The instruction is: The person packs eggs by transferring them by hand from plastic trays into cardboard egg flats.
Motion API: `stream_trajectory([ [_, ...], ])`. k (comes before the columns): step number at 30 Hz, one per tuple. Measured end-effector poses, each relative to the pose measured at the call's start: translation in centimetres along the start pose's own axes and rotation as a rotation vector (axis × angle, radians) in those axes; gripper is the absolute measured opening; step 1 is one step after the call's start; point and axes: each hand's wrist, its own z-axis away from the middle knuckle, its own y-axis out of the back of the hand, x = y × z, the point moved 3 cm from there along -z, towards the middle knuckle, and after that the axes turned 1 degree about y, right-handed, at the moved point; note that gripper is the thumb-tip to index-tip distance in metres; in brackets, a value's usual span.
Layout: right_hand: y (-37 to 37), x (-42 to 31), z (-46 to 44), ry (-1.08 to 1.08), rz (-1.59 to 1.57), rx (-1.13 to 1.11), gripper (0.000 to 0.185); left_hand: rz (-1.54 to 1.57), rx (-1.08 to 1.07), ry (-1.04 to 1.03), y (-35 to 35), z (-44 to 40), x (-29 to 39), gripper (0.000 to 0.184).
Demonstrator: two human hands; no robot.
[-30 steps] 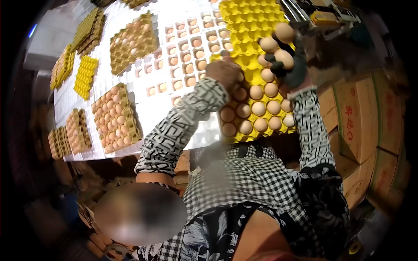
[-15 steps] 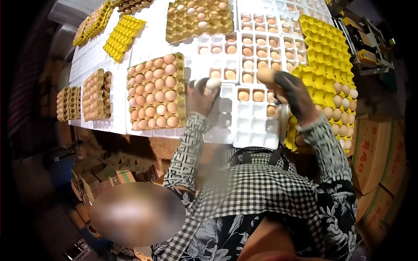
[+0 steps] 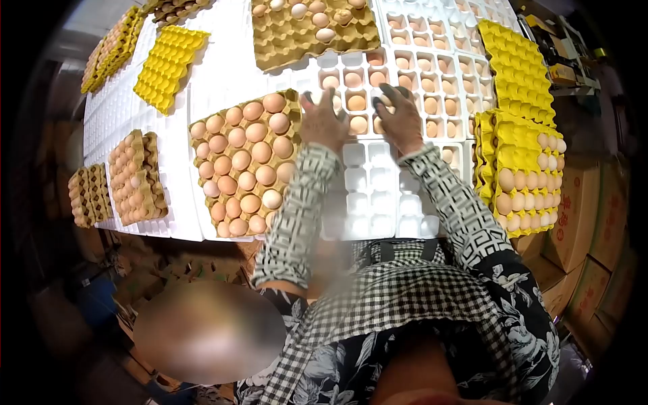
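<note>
My left hand [image 3: 324,123], in a dark-tipped glove, reaches over the white foam egg tray [image 3: 368,154]. Its fingers curl round a pale egg [image 3: 335,103] at one of the tray's cells, partly hidden by them. Close by on the right, my right hand [image 3: 402,121] bends down over a neighbouring cell, its fingertips round another egg [image 3: 387,108] that is mostly covered. Brown eggs [image 3: 356,102] sit in cells between the two hands. Left of my left hand lies a brown pulp tray [image 3: 295,101] full of eggs.
Yellow trays [image 3: 516,74] stand at the right, the nearer stack bearing eggs [image 3: 533,180]. A partly filled pulp tray [image 3: 270,50] lies at the back. Smaller egg stacks [image 3: 131,175] and a yellow tray [image 3: 169,64] are at the left. Cartons [image 3: 580,216] stand beyond the right edge.
My right hand has moved left from the yellow stack, carrying eggs to the foam tray. My left hand has moved slightly up to the cells. The view has shifted.
</note>
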Motion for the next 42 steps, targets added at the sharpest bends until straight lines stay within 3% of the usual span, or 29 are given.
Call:
stream_trajectory([
  [1,0.6,0.3,0.5,-0.074,-0.184,0.012,0.039,0.033,-0.037,-0.081,-1.3,0.7,-0.8,0.061],
  [3,2.1,0.5,3.0,-0.245,-0.547,0.029,0.03,0.023,-0.272,0.017,-4.1,1.5,-2.6,0.061],
  [4,3.5,-0.9,4.1,-0.319,-0.568,-0.036,0.028,0.011,-0.259,0.053,-4.1,2.0,-2.6,0.061],
  [5,3.5,0.1,5.6,-0.291,-0.482,-0.066,0.028,0.181,-0.166,0.025,-3.6,2.1,-2.5,0.066],
  [7,3.6,-0.5,7.9,0.135,-0.169,-0.058,0.031,0.478,0.033,-0.069,-1.9,2.6,-2.4,0.066],
  [8,2.8,-0.5,9.4,0.047,-0.155,-0.133,0.034,0.551,0.14,-0.047,-1.0,3.4,-2.1,0.058],
  [11,0.9,-1.5,10.1,0.322,0.363,-0.347,0.038,1.275,0.184,0.37,0.4,6.4,-0.6,0.045],
  [12,-0.4,-0.4,10.1,0.312,0.486,-0.413,0.044,1.264,0.245,0.331,-0.2,7.2,-0.2,0.043],
  [13,-0.2,-1.0,9.9,0.299,0.403,-0.344,0.047,1.173,0.239,0.248,-2.1,7.8,-1.2,0.038],
  [16,1.9,-2.9,9.9,0.262,0.158,-0.157,0.056,0.66,0.236,-0.21,-5.7,9.0,-1.1,0.039],
  [19,1.3,-0.9,12.1,0.371,0.091,-0.039,0.056,0.092,0.15,-0.31,-8.7,8.9,-1.5,0.044],
  [20,0.8,-0.6,13.1,0.395,0.026,-0.132,0.058,0.024,0.112,-0.243,-9.8,8.4,-2.1,0.048],
  [22,-1.1,1.2,14.5,0.473,0.107,-0.132,0.051,0.272,0.183,-0.28,-10.2,7.4,-3.1,0.04],
  [24,1.1,-0.2,14.8,0.469,0.282,-0.09,0.038,0.225,0.258,-0.384,-8.7,7.2,-2.0,0.034],
  [25,3.1,-0.7,14.8,0.415,0.143,-0.144,0.038,0.258,0.263,-0.486,-8.9,6.9,-3.0,0.034],
  [27,11.5,-3.1,12.7,0.4,0.011,-0.064,0.039,0.263,0.225,-0.422,-7.3,7.4,-2.0,0.031],
  [29,22.2,0.5,10.6,0.119,-0.038,0.08,0.037,0.569,0.166,-0.176,-5.8,8.1,2.5,0.028],
  [30,28.2,1.7,9.2,0.083,0.038,0.256,0.033,0.582,0.132,-0.257,-5.1,8.2,5.5,0.026],
  [31,32.1,4.1,8.1,-0.033,0.21,0.267,0.032,0.594,0.107,-0.338,-4.4,8.1,9.0,0.024],
  [32,36.0,6.5,7.1,-0.152,0.382,0.259,0.034,0.591,0.043,-0.436,-3.1,8.4,13.8,0.023],
  [33,37.5,8.9,7.0,-0.362,0.643,0.079,0.042,0.565,0.06,-0.606,-3.7,8.0,17.3,0.025],
  [35,34.8,14.0,8.0,0.038,0.986,0.225,0.049,0.567,-0.049,-0.698,-4.7,7.5,25.3,0.029],
  [36,35.6,13.5,7.4,-0.211,0.84,0.173,0.05,0.616,-0.068,-0.793,-4.7,7.5,29.4,0.03],
  [39,38.6,16.0,8.4,-0.278,0.405,0.25,0.041,0.409,-0.127,-0.963,-7.2,6.8,39.0,0.039],
  [41,42.5,16.1,10.6,-0.304,-0.489,0.429,0.028,0.141,0.031,-1.12,-11.1,6.7,42.5,0.041],
  [42,44.9,13.7,10.8,-0.346,-0.785,0.449,0.031,0.075,-0.09,-1.107,-12.3,6.4,43.3,0.041],
])
